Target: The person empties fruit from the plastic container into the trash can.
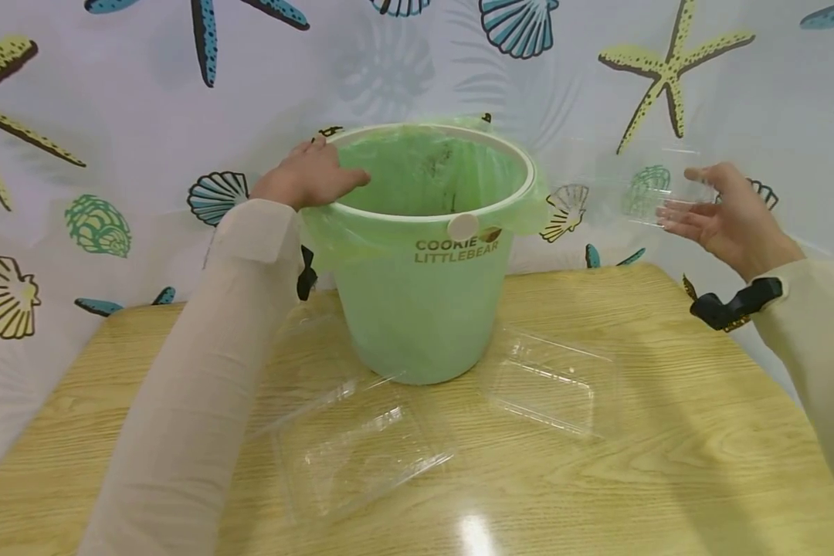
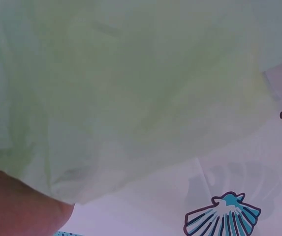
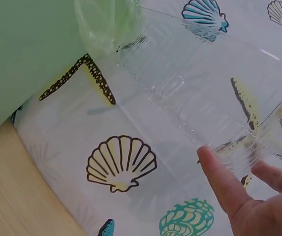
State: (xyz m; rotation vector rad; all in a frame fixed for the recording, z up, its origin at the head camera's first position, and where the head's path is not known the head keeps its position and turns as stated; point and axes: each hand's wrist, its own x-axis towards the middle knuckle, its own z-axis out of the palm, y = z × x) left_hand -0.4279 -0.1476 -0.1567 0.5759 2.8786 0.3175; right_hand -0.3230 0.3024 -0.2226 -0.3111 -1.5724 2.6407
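A light green trash bin [image 1: 417, 309] marked COOKIE LITTLEBEAR stands on the table, a thin green bag [image 1: 361, 232] folded over its mouth under a pale ring [image 1: 521, 197]. My left hand [image 1: 309, 176] grips the left side of the rim, thumb toward the inside. In the left wrist view, the hanging bag [image 2: 131, 98] hides most of that hand. Off to the bin's right, my right hand [image 1: 733, 220] holds a clear plastic container [image 1: 656, 193] in the air. The right wrist view shows fingers and thumb about one end of this ridged, see-through container [image 3: 180, 83].
Clear plastic trays lie on the wooden table [image 1: 667, 479]: one [image 1: 368, 455] in front of the bin, another [image 1: 556, 382] at its right foot. More clear plastic [image 1: 302, 363] shows faintly at its left. Behind hangs a cloth [image 1: 146, 100] printed with shells and starfish.
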